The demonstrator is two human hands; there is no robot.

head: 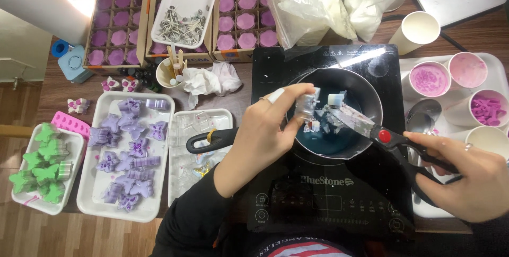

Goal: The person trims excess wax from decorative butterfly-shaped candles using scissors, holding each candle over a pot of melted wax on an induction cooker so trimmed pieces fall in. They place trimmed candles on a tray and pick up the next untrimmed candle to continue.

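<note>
My left hand (265, 130) holds a small pale waxy block (306, 106) over a black pan (371, 98). Blue liquid (323, 140) and several whitish chunks (334, 100) lie in the pan. My right hand (469, 177) grips black-handled scissors (395, 143); their wax-coated blades point left over the pan, close to the block. The pan sits on a black induction cooktop (328, 193), its handle (209, 140) pointing left under my left wrist.
Left: a white tray (85, 193) of purple butterfly shapes, a tray of green ones (40, 167), a clear-mould tray (199, 122), a pink mould (71, 124). Behind: boxes of purple flower shapes (114, 26), wick holders (180, 24), bags of white flakes (313, 0). Right: cups of pink material (429, 79), a spoon (421, 114).
</note>
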